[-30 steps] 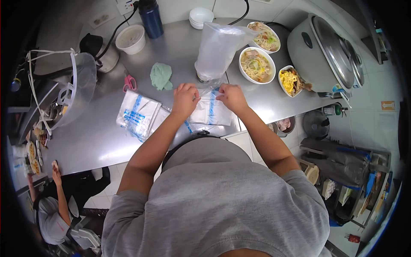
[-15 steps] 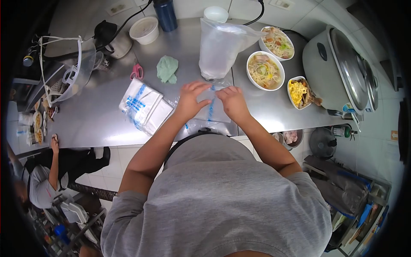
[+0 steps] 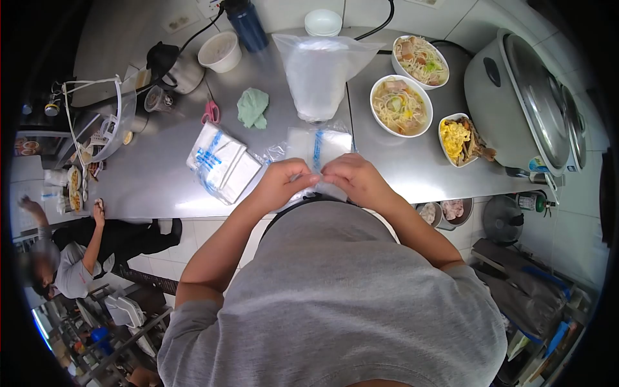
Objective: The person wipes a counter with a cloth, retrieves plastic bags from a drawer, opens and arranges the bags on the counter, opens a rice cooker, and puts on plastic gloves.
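Observation:
A flat stack of clear plastic bags (image 3: 335, 140) with a blue printed strip lies before me on the steel counter. My left hand (image 3: 287, 180) is closed in a pinch at the near edge of this plastic. Close beside it, my right hand (image 3: 354, 178) pinches the same edge, fingertips almost meeting the left ones. How many layers they hold is hidden. Just beyond stands an upright clear bag (image 3: 316, 84) with its mouth spread wide. Left of my hands rests a folded pack of white bags (image 3: 222, 164) with blue print.
Pink scissors (image 3: 211, 112) and a green cloth (image 3: 252, 108) lie left. Noodle soup bowls (image 3: 401, 106) (image 3: 420, 62) and an egg-topped bowl (image 3: 458, 140) stand right, beside a large cooker (image 3: 496, 97). A co-worker (image 3: 80, 258) is at far left.
Both hands have drawn back toward my body and come together, from resting flat-fingered on the plastic to pinching its near edge. The upright bag's mouth now looks wider. The view has shifted slightly.

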`<act>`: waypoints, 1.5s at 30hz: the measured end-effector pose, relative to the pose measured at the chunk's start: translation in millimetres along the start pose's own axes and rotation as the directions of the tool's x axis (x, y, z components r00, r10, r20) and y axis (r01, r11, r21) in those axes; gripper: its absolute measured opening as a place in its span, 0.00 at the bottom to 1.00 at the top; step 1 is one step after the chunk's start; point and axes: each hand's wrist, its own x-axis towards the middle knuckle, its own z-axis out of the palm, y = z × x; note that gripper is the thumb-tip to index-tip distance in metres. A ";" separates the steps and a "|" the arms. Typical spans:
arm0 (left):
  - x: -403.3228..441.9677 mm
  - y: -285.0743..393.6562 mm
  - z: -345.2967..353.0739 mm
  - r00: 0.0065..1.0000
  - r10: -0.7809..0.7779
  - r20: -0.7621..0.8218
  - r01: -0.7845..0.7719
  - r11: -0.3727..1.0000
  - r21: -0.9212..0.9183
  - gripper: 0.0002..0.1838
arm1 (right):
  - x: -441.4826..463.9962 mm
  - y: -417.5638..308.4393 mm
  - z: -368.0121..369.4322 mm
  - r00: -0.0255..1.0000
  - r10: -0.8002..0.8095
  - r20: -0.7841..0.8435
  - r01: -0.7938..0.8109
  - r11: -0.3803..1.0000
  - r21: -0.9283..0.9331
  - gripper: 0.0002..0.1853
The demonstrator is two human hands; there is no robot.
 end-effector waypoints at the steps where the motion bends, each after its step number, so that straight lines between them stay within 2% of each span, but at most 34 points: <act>1: -5.3 4.6 -4.1 1.000 -0.011 0.022 0.012 0.998 -0.063 0.10 | 2.0 -8.6 -5.3 0.996 -0.079 -0.050 0.081 0.995 0.052 0.04; 2: -7.9 10.5 -7.6 0.999 -0.021 0.044 0.026 0.991 -0.128 0.11 | 4.8 -16.9 -11.4 0.983 -0.154 -0.102 0.164 0.981 0.101 0.05; 3: -7.3 19.6 -11.2 0.997 0.025 0.074 -0.018 0.995 -0.096 0.12 | 8.3 -26.8 -20.5 0.994 -0.047 -0.097 0.076 0.940 0.333 0.06; 5: -4.4 41.6 -19.2 0.984 0.115 0.134 -0.111 0.993 -0.038 0.14 | 12.1 -41.5 -37.3 0.989 0.145 -0.006 -0.096 0.685 0.723 0.08; 6: -0.9 52.9 -18.5 0.986 0.152 0.067 -0.144 0.982 -0.119 0.15 | 15.6 -38.5 -41.6 0.987 0.155 0.030 -0.116 0.582 0.805 0.10; 7: 2.2 59.7 -18.6 0.988 0.152 -0.022 -0.152 0.944 -0.292 0.15 | 19.4 -35.4 -46.4 0.988 0.106 0.115 -0.149 0.420 0.895 0.10; 9: 9.6 68.0 -22.2 0.977 0.109 -0.185 -0.201 0.775 -0.600 0.14 | 28.2 -30.1 -56.4 0.968 -0.036 0.247 -0.245 0.068 0.967 0.09; 10: 12.8 66.1 -32.5 0.981 0.175 -0.085 -0.173 0.586 -0.791 0.13 | 32.3 -30.6 -62.3 0.963 -0.008 0.268 -0.266 0.100 0.959 0.09; 11: 21.8 66.2 -43.4 0.953 0.302 0.020 -0.126 0.455 -0.882 0.13 | 35.8 -33.8 -69.8 0.957 0.022 0.289 -0.289 0.131 0.948 0.09; 12: 34.9 68.0 -55.5 0.894 0.437 0.102 -0.049 0.322 -0.946 0.13 | 41.4 -38.5 -78.1 0.949 0.054 0.309 -0.314 0.161 0.936 0.08; 13: 46.3 75.1 -64.2 0.807 0.569 0.158 0.055 0.194 -0.979 0.13 | 53.2 -47.5 -87.1 0.968 0.152 0.199 -0.222 0.150 0.964 0.08; 14: 52.8 86.4 -72.3 0.899 0.418 0.130 0.030 0.237 -0.971 0.13 | 67.1 -52.8 -95.8 0.964 0.251 0.087 -0.127 0.146 0.981 0.07; 16: 63.4 122.6 -88.6 0.995 0.089 0.039 0.008 0.330 -0.944 0.13 | 101.7 -34.5 -118.8 0.972 0.228 0.050 -0.064 0.055 0.996 0.07; 19: 116.8 70.3 -110.2 0.998 -0.051 0.048 0.064 0.382 -0.922 0.14 | 142.3 11.4 -123.7 0.920 0.377 0.108 -0.186 0.178 0.966 0.06; 20: 118.6 53.6 -98.9 0.979 -0.197 -0.055 0.040 0.449 -0.893 0.14 | 140.5 -6.7 -105.5 0.801 0.594 0.068 -0.217 0.183 0.959 0.08; 21: 123.3 28.9 -86.2 0.929 -0.329 -0.167 0.028 0.515 -0.857 0.15 | 138.8 -23.3 -87.5 0.634 0.773 0.017 -0.244 0.179 0.953 0.09; 22: 137.3 -32.4 -87.8 0.959 -0.260 -0.110 0.094 0.662 -0.744 0.14 | 141.6 29.6 -68.5 0.636 0.769 0.064 -0.337 0.202 0.920 0.10; 23: 156.8 -93.6 -79.4 0.957 -0.271 -0.103 0.134 0.731 -0.669 0.13 | 143.1 96.2 -43.8 0.631 0.767 0.114 -0.429 0.223 0.875 0.10; 24: 175.4 -152.5 -70.9 0.955 -0.282 -0.097 0.174 0.791 -0.587 0.13 | 141.0 126.3 -31.5 0.641 0.758 0.121 -0.444 0.237 0.864 0.10; 25: 185.5 -181.5 -52.9 0.920 -0.362 -0.152 0.214 0.787 -0.578 0.13 | 135.6 149.2 -19.3 0.645 0.752 0.135 -0.464 0.244 0.852 0.09; 26: 179.3 -168.2 -46.0 0.900 -0.402 -0.167 0.206 0.732 -0.649 0.14 | 131.4 159.8 -11.3 0.648 0.746 0.152 -0.484 0.250 0.838 0.09; 28: 152.3 -110.3 -43.6 0.857 -0.481 -0.188 0.174 0.611 -0.772 0.18 | 133.1 126.9 -12.3 0.596 0.796 -0.107 -0.435 0.433 0.789 0.09; 29: 138.1 -98.6 -41.6 0.856 -0.491 -0.162 0.232 0.646 -0.727 0.21 | 128.4 111.4 -10.4 0.561 0.793 -0.238 -0.417 0.519 0.746 0.10; 31: 116.8 -81.7 -40.0 0.861 -0.493 -0.123 0.322 0.717 -0.618 0.29 | 103.3 114.0 -3.7 0.593 0.733 -0.333 -0.367 0.615 0.699 0.13; 32: 100.8 -83.2 -38.1 0.871 -0.480 0.106 0.403 0.574 -0.713 0.35 | 87.6 113.0 -3.3 0.609 0.696 -0.380 -0.339 0.661 0.669 0.14; 33: 80.9 -86.6 -37.7 0.848 -0.418 0.326 0.498 0.419 -0.760 0.42 | 69.3 104.4 -3.6 0.627 0.744 -0.231 -0.371 0.546 0.751 0.16; 34: 58.0 -89.9 -36.7 0.845 -0.352 0.402 0.511 0.312 -0.801 0.45 | 47.3 93.5 -2.2 0.631 0.772 -0.071 -0.411 0.411 0.814 0.18; 35: 35.2 -89.6 -31.8 0.836 -0.280 0.471 0.530 0.196 -0.825 0.47 | 28.3 82.0 -3.7 0.643 0.765 -0.005 -0.441 0.376 0.815 0.17; 37: -10.8 -34.5 -27.8 0.909 -0.198 0.367 0.406 0.225 -0.885 0.38 | -3.5 66.6 -6.7 0.675 0.731 0.098 -0.502 0.359 0.787 0.16; 39: -27.0 -12.3 -28.6 0.929 -0.120 0.349 0.328 0.703 -0.631 0.29 | -20.2 58.9 -9.3 0.726 0.668 0.164 -0.544 0.411 0.732 0.17; 40: -32.2 -6.5 -28.1 0.931 -0.078 0.356 0.238 0.870 -0.431 0.24 | -22.7 54.8 -10.1 0.743 0.618 0.258 -0.592 0.426 0.684 0.17; 42: -25.1 3.4 -24.0 0.952 -0.161 0.262 0.272 0.836 -0.476 0.17 | -23.4 46.6 -13.1 0.745 0.502 0.439 -0.662 0.478 0.577 0.20; 43: -19.2 6.6 -23.5 0.957 -0.199 0.211 0.280 0.822 -0.496 0.13 | -21.4 46.5 -11.9 0.772 0.469 0.429 -0.631 0.488 0.602 0.23; 45: -12.5 0.6 -21.0 0.990 -0.134 0.033 0.121 0.726 -0.677 0.11 | -13.7 45.8 -7.3 0.823 0.398 0.405 -0.565 0.505 0.652 0.31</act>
